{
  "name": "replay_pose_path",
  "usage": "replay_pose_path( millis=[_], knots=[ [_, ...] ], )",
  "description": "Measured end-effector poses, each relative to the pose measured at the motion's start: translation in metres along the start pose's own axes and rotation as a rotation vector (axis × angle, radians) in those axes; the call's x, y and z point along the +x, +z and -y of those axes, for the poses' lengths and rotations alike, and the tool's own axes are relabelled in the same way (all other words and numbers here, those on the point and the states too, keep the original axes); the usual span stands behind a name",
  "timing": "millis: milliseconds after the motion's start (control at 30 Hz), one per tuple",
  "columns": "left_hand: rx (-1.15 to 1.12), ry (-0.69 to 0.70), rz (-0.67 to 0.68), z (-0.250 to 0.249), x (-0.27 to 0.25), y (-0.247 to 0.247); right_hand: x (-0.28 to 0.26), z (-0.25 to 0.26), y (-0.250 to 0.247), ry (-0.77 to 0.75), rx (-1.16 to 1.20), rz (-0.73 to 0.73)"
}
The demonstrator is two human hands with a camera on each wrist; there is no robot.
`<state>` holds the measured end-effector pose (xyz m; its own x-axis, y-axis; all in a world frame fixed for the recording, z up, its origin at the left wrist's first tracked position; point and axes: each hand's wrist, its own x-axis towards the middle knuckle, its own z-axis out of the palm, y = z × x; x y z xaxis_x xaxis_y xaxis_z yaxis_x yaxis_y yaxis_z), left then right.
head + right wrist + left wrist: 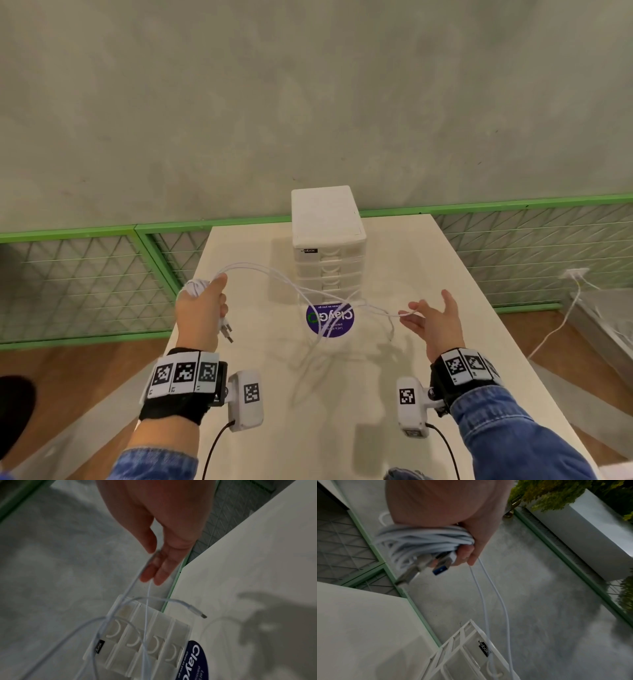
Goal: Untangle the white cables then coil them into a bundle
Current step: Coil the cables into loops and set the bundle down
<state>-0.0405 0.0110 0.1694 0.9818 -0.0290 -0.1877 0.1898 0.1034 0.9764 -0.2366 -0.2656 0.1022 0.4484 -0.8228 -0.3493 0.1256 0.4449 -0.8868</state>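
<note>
The left hand (200, 310) fingers grip a coil of white cables (423, 540) above the worktop (445, 267). Loose strands drape across the right hand (433, 320), fingers spread. Light, limp and likely slippery, the cables are best held near the plugs.

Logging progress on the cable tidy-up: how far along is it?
Partly done. The left hand grips a wound coil with USB plugs sticking out. In hand: loose white cables run across to the open right hand. Left: winding in those loose lengths.
</note>
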Motion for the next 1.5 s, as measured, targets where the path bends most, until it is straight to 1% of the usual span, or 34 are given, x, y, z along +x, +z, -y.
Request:
replay_pose_path(
  millis=[33, 133, 167, 233, 333, 367, 400, 433, 500, 533, 567, 600, 667, 733, 767, 833, 933, 1033, 1100, 1133, 1200, 1267, 1300, 1333, 1400, 1433, 1467, 1500],
  knots=[
    [-0.010, -0.006, 0.060, -0.001, -0.003, 0.003, 0.002, -0.004, 0.000, 0.014, -0.108, 0.030],
    [0.049, -0.010, 0.209, -0.003, -0.013, 0.014, 0.007, -0.016, 0.001, 0.003, -0.662, 0.079],
    [0.075, -0.005, 0.249, -0.003, -0.016, 0.018, 0.006, -0.021, 0.004, -0.010, -0.787, 0.106],
    [0.117, 0.011, 0.316, -0.003, -0.023, 0.026, -0.001, -0.028, 0.012, -0.103, -0.919, 0.200],
    [0.151, 0.026, 0.381, -0.005, -0.033, 0.035, -0.019, -0.038, 0.026, -0.348, -1.011, 0.385],
    [0.160, 0.027, 0.392, -0.006, -0.035, 0.036, -0.025, -0.042, 0.028, -0.379, -1.062, 0.460],
    [0.167, 0.027, 0.397, -0.007, -0.037, 0.037, -0.029, -0.048, 0.030, -0.370, -1.141, 0.539],
    [0.170, 0.026, 0.402, -0.008, -0.038, 0.037, -0.032, -0.054, 0.030, -0.319, -1.244, 0.616],
    [0.174, 0.024, 0.409, -0.011, -0.039, 0.035, -0.036, -0.069, 0.027, -0.138, -1.396, 0.697],
    [0.171, 0.022, 0.411, -0.013, -0.038, 0.034, -0.037, -0.076, 0.023, -0.052, -1.438, 0.705],
    [0.161, 0.022, 0.413, -0.014, -0.038, 0.033, -0.038, -0.082, 0.020, -0.004, -1.481, 0.704],
    [0.147, 0.023, 0.414, -0.015, -0.038, 0.032, -0.039, -0.089, 0.017, 0.012, -1.531, 0.691],
    [0.114, 0.025, 0.404, -0.017, -0.036, 0.028, -0.036, -0.098, 0.009, 0.002, -1.619, 0.634],
    [0.065, 0.022, 0.371, -0.018, -0.032, 0.024, -0.030, -0.102, 0.000, -0.024, -1.769, 0.560],
    [0.032, 0.023, 0.345, -0.019, -0.030, 0.021, -0.027, -0.101, -0.006, -0.028, -1.838, 0.521],
    [-0.056, 0.020, 0.260, -0.024, -0.025, 0.016, -0.020, -0.099, -0.019, -0.044, -1.897, 0.464],
    [-0.173, 0.007, 0.086, -0.031, -0.016, 0.006, -0.012, -0.092, -0.039, -0.050, -1.895, 0.404],
    [-0.250, 0.017, -0.011, -0.032, -0.008, -0.002, -0.004, -0.086, -0.049, 0.014, -1.872, 0.337],
    [-0.275, 0.017, -0.032, -0.029, -0.006, -0.005, 0.002, -0.081, -0.054, 0.049, -1.794, 0.292],
    [-0.272, 0.014, -0.032, -0.027, -0.006, -0.005, 0.006, -0.078, -0.056, 0.041, -1.717, 0.261],
    [-0.242, 0.007, -0.011, -0.022, -0.008, -0.003, 0.010, -0.070, -0.058, 0.010, -1.578, 0.194],
    [-0.198, -0.007, 0.038, -0.018, -0.012, 0.003, 0.011, -0.060, -0.052, -0.020, -1.500, 0.181],
    [-0.170, -0.012, 0.075, -0.017, -0.014, 0.007, 0.008, -0.054, -0.043, -0.079, -1.451, 0.170],
    [-0.134, -0.014, 0.122, -0.016, -0.018, 0.012, 0.004, -0.048, -0.032, -0.175, -1.363, 0.156],
    [-0.012, -0.004, 0.239, -0.015, -0.028, 0.023, -0.009, -0.034, -0.002, -0.429, -1.084, 0.164],
    [0.056, 0.010, 0.298, -0.015, -0.034, 0.029, -0.019, -0.025, 0.016, -0.537, -0.943, 0.214],
    [0.110, 0.028, 0.349, -0.015, -0.040, 0.036, -0.029, -0.016, 0.033, -0.609, -0.844, 0.296],
    [0.146, 0.044, 0.394, -0.016, -0.045, 0.041, -0.038, -0.008, 0.049, -0.646, -0.797, 0.395]
  ],
)
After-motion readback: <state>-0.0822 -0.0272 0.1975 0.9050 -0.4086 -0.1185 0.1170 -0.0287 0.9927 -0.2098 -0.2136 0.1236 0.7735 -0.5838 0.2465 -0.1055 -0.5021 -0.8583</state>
